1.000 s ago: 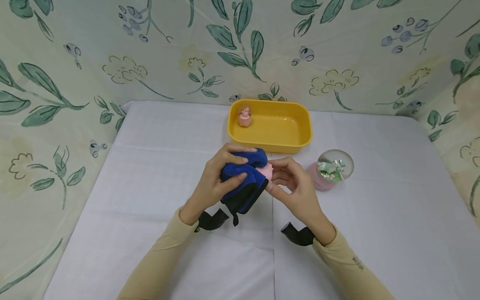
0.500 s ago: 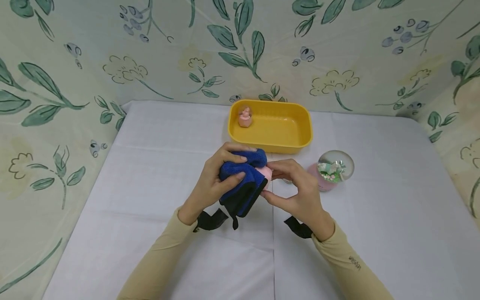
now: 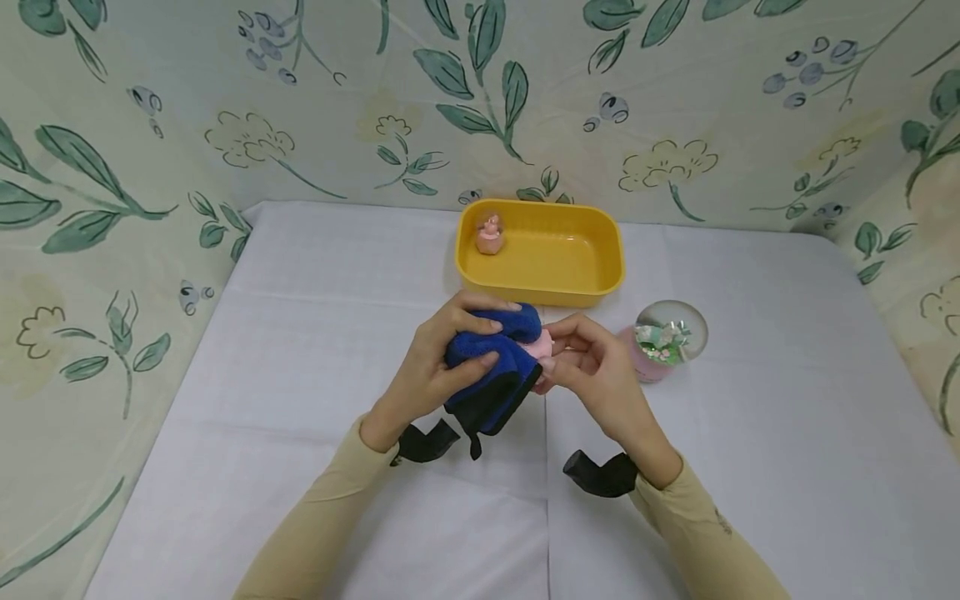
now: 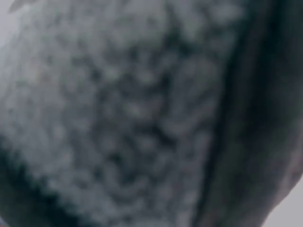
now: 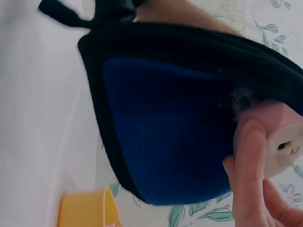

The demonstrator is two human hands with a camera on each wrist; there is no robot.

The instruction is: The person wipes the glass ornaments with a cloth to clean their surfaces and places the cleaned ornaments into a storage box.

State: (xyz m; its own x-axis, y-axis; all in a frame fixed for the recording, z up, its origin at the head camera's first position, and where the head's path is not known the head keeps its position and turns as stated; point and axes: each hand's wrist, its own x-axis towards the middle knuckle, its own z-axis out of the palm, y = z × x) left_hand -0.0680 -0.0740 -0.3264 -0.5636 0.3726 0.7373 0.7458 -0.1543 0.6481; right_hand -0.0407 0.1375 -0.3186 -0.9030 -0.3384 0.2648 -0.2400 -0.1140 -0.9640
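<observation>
My left hand (image 3: 431,367) grips a blue cloth (image 3: 508,362) with black edging and a hanging loop, folded round a snow globe. The globe's pink base (image 3: 538,343) sticks out at the right, and most of its dome is hidden in the cloth. With thumb and fingers my right hand (image 3: 600,375) pinches that base. Seen by the right wrist camera, the base (image 5: 272,116) has a pale underside with a small dark slot, and a finger (image 5: 251,156) lies along it. Blurred cloth (image 4: 132,113) fills most of the left wrist view.
Behind the hands stands a yellow tray (image 3: 562,293) with a small pink snow globe (image 3: 490,237) at its left end. A larger snow globe (image 3: 667,337) on a pink base stands right of my right hand. A white cloth (image 3: 300,275) covers the table.
Both hands, the cloth and the held snow globe have shifted slightly to the right. My right thumb has moved up to the cloth's edge, and the right hand's grip on the base has changed.
</observation>
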